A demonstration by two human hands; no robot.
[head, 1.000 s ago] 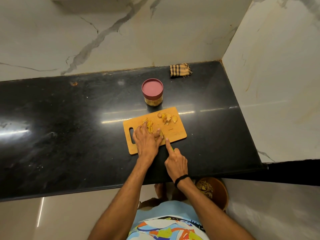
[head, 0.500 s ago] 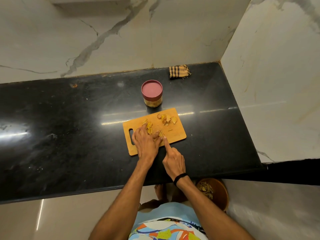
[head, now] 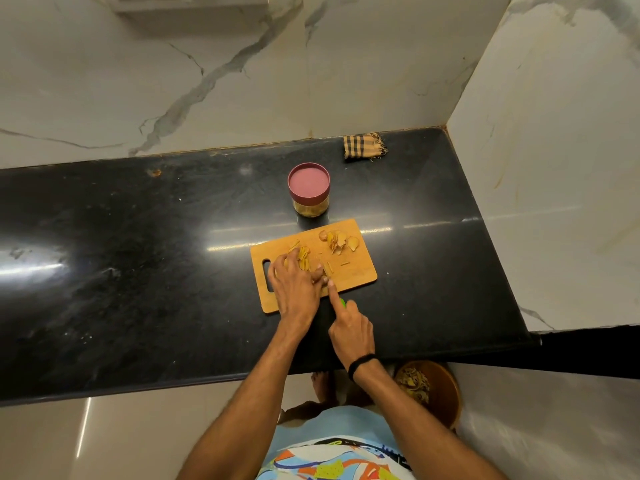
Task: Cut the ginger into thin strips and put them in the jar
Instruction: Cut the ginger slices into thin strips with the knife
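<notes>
Slicing step: left hand (head: 294, 287) pins ginger (head: 327, 269) under curled fingers, right hand (head: 350, 327) grips the knife (head: 342, 302); afterwards the lidded jar (head: 308, 188) needs opening.

A polished black stone counter (head: 138, 271) is set into a corner. The back wall (head: 173, 81) and the right-hand wall (head: 554, 168) are clad in pale marble with grey veins. Bright streaks of light are reflected on the counter. A checked cloth (head: 363, 146) is laid against the back wall. A glossy beige floor (head: 104, 438) is seen below, with a brown bin (head: 446, 393) stood beneath the counter's edge.
</notes>
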